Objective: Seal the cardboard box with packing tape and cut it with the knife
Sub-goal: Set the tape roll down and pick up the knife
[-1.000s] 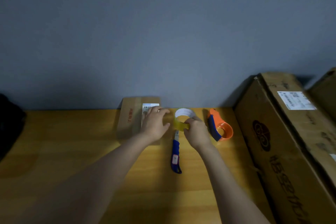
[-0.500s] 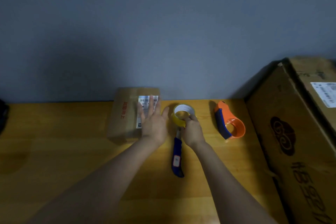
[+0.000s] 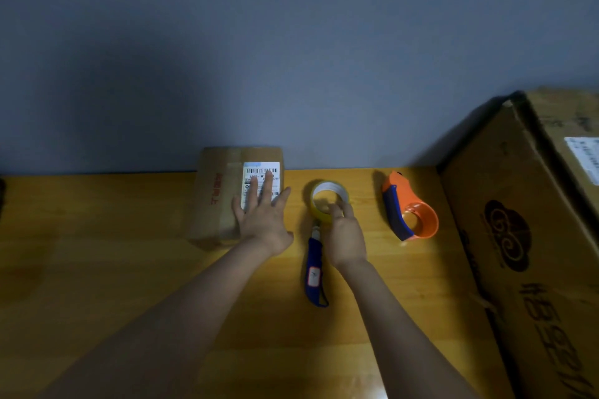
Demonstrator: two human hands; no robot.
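A small cardboard box (image 3: 216, 197) with a white barcode label lies flat on the wooden table against the wall. My left hand (image 3: 263, 216) rests flat on the box's right part, fingers spread over the label. Just right of it, a roll of yellowish packing tape (image 3: 327, 194) sits on the table, and my right hand (image 3: 344, 233) grips its near edge with the fingertips. A blue utility knife (image 3: 314, 272) lies on the table between my wrists, its blade end pointing toward the roll.
An orange and blue tape dispenser (image 3: 409, 210) lies to the right of the roll. A large cardboard carton (image 3: 525, 236) fills the right side. The wooden table (image 3: 97, 253) ends at a grey wall behind.
My left hand has moved off the tape roll and spread flat on the small box. My right hand keeps hold of the roll. The view has shifted left.
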